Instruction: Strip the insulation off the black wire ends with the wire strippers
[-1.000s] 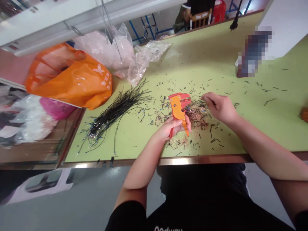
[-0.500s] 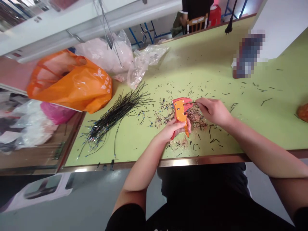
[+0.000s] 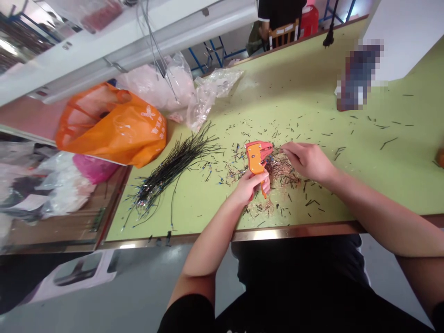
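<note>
My left hand is wrapped round the handles of an orange and red wire stripper, its jaws pointing right. Close to those jaws, my right hand pinches a thin dark wire between thumb and fingers; most of it is hidden by the hand. Beneath both hands lies a heap of copper strands and black insulation scraps. To the left rests a bundle of black wires, several with blue and shiny ends.
An orange bag and clear plastic bags stand at the back left of the green table. A black plug hangs at the back, beside a white panel. Another person sits beyond the table.
The stripper has shifted slightly left, away from my right hand, and the gap between jaws and fingertips has widened. The whole view has also moved a little.
</note>
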